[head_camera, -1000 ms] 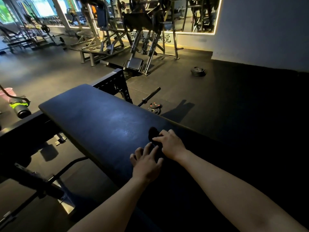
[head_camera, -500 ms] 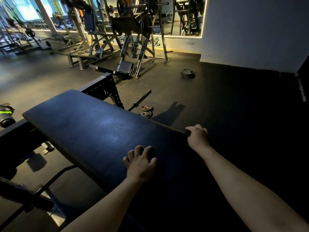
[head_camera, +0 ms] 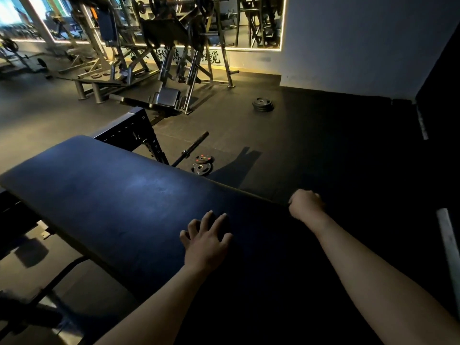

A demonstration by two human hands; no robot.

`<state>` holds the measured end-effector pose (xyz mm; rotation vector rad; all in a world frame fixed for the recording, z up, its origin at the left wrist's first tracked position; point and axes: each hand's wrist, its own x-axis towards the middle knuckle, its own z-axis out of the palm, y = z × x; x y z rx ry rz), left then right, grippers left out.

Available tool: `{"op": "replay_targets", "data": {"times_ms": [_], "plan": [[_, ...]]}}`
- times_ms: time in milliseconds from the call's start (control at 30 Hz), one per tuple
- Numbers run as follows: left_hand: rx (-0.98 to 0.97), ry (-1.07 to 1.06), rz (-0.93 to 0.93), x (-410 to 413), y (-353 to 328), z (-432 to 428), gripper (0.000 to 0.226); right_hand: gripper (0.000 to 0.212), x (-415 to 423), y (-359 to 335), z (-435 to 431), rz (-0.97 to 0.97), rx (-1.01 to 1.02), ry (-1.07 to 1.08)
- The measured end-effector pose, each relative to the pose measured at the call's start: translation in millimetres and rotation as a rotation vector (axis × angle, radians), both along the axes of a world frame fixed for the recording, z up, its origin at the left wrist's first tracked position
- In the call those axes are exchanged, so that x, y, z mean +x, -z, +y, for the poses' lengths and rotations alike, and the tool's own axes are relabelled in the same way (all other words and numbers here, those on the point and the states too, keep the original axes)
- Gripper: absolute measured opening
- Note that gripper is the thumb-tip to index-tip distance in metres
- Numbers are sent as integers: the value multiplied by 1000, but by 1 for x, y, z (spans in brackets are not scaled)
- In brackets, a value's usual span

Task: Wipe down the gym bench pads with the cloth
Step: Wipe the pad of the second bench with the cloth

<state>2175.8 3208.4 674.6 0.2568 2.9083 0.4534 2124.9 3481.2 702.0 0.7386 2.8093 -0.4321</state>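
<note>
The dark blue bench pad (head_camera: 112,195) runs from the left edge toward me across the lower middle. My left hand (head_camera: 207,241) rests flat on the pad with its fingers spread. My right hand (head_camera: 307,205) is at the pad's far edge, knuckles up and fingers curled tight. The dark cloth is bunched under that hand and is almost entirely hidden against the dark pad. The near end of the pad lies in deep shadow.
A black perforated rack frame (head_camera: 134,130) stands just behind the pad. A barbell (head_camera: 193,149) and small weight plates (head_camera: 202,164) lie on the floor beyond, with another plate stack (head_camera: 262,104) farther back. Large machines (head_camera: 169,70) line the mirrored wall. A pale bar (head_camera: 448,245) stands at right.
My right hand slid with the cloth from beside my left hand to the pad's far edge, and its fingers curled. My left hand stayed on the pad. The view swung left.
</note>
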Motion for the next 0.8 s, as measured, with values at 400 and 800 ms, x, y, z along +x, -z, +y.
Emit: {"op": "replay_targets", "data": {"times_ms": [400, 800], "plan": [[-35, 65, -70, -21, -3, 44, 61, 35, -46, -6, -83, 209, -239, -315], [-31, 51, -2, -19, 1, 45, 61, 25, 15, 5, 25, 16, -78, 69]]}}
